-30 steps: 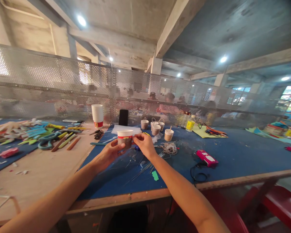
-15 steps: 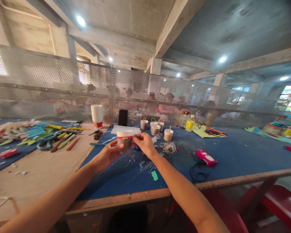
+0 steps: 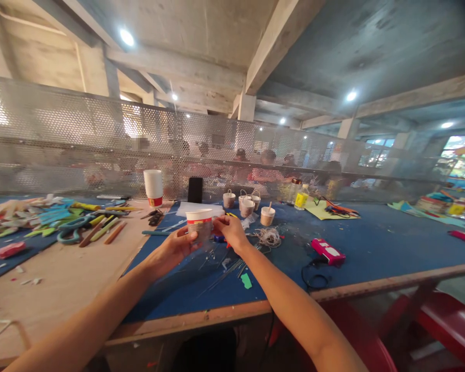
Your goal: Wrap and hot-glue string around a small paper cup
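The left hand (image 3: 173,247) grasps a paper cup (image 3: 199,224) from its near-left side, holding it upright just above the blue desk (image 3: 372,248). The right hand (image 3: 231,231) pinches at the cup's right wall, fingertips touching it; whether it also holds something thin there is unclear. Both hands are at the cup, left cradling, right working. Beyond the right hand lie a twine bundle (image 3: 268,237) and small finished cups (image 3: 247,206); toward the desk's near edge there is open room.

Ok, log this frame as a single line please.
left hand: holds paper cup | right hand: pinching cup's side | cup: upright above blue table | nearby: twine bundle, red device
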### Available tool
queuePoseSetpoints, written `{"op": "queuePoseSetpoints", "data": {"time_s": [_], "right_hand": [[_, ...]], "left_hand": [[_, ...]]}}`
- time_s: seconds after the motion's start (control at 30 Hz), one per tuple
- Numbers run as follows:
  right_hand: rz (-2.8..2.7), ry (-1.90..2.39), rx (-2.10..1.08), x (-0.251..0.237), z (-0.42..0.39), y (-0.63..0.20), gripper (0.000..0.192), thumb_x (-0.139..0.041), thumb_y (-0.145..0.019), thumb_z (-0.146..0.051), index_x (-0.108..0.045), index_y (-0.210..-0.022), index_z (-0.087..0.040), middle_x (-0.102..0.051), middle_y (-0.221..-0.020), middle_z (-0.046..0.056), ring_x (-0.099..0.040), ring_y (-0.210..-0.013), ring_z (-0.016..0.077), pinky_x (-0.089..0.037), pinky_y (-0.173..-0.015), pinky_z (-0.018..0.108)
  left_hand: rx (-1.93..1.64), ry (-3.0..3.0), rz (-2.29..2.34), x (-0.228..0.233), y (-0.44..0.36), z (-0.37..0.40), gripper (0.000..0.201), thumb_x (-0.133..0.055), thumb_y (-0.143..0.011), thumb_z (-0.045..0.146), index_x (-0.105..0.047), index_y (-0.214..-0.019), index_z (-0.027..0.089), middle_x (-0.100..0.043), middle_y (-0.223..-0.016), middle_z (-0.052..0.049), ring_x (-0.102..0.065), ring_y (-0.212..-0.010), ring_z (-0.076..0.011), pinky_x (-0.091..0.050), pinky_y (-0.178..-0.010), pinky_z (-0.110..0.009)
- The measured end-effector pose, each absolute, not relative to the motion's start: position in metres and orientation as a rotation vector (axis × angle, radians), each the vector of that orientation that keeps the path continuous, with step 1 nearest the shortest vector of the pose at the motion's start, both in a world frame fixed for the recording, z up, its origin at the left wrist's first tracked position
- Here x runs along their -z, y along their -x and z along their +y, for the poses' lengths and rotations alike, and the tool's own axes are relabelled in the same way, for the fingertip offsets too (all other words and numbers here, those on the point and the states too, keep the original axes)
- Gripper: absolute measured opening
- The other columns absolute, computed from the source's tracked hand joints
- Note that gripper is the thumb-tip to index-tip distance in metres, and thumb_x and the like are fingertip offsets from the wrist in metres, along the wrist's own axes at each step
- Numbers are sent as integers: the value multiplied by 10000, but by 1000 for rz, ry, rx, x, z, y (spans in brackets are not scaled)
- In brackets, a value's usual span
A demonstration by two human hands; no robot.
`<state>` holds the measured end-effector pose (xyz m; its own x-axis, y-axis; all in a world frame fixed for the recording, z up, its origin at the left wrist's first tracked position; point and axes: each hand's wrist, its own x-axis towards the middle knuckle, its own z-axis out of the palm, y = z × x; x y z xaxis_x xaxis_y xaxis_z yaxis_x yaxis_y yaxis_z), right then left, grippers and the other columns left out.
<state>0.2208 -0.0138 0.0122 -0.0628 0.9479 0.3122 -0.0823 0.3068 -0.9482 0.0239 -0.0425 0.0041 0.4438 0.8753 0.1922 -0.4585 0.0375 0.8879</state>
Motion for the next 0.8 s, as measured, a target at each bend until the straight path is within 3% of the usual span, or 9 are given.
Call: {"op": "queuePoseSetpoints", "data": {"time_s": [0.2,0.33,0.53,0.8], "right_hand": [[-1365,808,-968,-15,-19,-217,181,-665,-792,-351,-712,-866,-192,-744,-806,28,-720,-756,200,-568,-773,323],[-1450,789,-859,-12,-19,-215,216,-700,-771,-359,-709,-903,-189,-748,-883,47,-718,-851,211,-566,-837,333],[-1518,835,-727,-10,-21,-215,220,-715,-770,-356,-681,-900,-182,-736,-886,53,-706,-825,199,-570,-808,322],[-1566,812,-692,-16,-37,-209,166,-691,-812,-328,-669,-911,-196,-731,-865,35,-698,-800,189,-567,-792,307]], "left_hand": [[-1127,-1040,494,-3,-22,-35,332,-703,-851,145,-743,-1179,116,-734,-1261,-151,-714,-1075,-234,-573,-875,-270],[-1153,-1020,506,-3,-22,-34,305,-687,-858,120,-747,-1158,118,-749,-1225,-145,-734,-1014,-212,-584,-859,-262],[-1160,-1053,516,-1,-25,-35,342,-712,-845,139,-736,-1186,115,-753,-1215,-153,-743,-1003,-232,-582,-900,-305],[-1192,-1114,584,2,-23,-33,425,-784,-827,255,-726,-1234,147,-756,-1220,-143,-723,-1079,-234,-573,-879,-267]]}}
